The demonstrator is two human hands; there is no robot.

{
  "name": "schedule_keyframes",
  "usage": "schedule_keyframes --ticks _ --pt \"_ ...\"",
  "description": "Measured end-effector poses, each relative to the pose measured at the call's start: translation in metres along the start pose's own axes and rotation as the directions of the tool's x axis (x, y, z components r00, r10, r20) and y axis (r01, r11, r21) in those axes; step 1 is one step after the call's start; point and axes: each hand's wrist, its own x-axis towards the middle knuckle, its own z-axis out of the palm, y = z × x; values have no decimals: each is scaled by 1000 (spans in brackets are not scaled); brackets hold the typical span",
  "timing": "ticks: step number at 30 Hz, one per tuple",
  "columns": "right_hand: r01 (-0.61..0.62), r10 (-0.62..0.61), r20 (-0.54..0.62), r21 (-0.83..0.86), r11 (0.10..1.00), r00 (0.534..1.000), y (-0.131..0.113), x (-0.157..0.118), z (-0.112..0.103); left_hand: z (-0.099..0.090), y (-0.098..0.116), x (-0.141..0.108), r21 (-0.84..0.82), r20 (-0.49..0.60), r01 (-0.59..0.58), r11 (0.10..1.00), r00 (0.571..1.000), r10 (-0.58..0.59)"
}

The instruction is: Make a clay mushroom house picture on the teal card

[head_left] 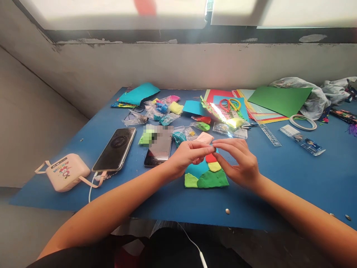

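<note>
My left hand [193, 154] and my right hand [240, 160] meet at the fingertips over a small clay picture. Between the pinched fingers of both hands sits a small dark piece [214, 149], mostly hidden. Beneath them lies the clay picture, with a dark green mound [213, 179], a light green patch [191, 180], a yellow patch [214, 166] and a red patch [211, 158] on a blue ground. A pale pink lump [205, 137] rests just behind my left hand.
Two phones [114, 149] and a pink power bank [67, 172] lie left. Behind are bagged clay [161, 108], scissors [231, 105], coloured sheets [280, 99], a ruler [269, 134] and a tape roll [302, 122]. A small button-like piece [227, 211] is near the front edge.
</note>
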Motion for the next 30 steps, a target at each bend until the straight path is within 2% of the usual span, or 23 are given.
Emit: schedule_keyframes --ticks 8,11,15,19,22,27,30 --pt "-43 44 -24 52 998 999 1 1 -1 4 3 -1 -156 84 50 987 996 -37" --pt "-42 43 -19 54 998 999 1 1 -1 3 2 0 -143 81 42 989 996 -31" --pt "-8 9 -20 17 1000 1000 1 0 0 2 -1 0 -93 23 27 995 999 -25" --pt "35 -37 -32 -43 998 999 2 0 0 0 -3 0 55 -43 -43 998 998 45" --pt "36 -38 -14 -71 997 999 3 0 0 0 -4 1 101 -67 -83 991 994 90" --pt "22 -24 -27 -70 997 999 4 3 -1 -1 -7 3 81 -59 -163 983 984 168" --pt "28 -32 -67 -60 998 997 2 4 -2 1 -8 2 18 -20 -129 991 991 130"
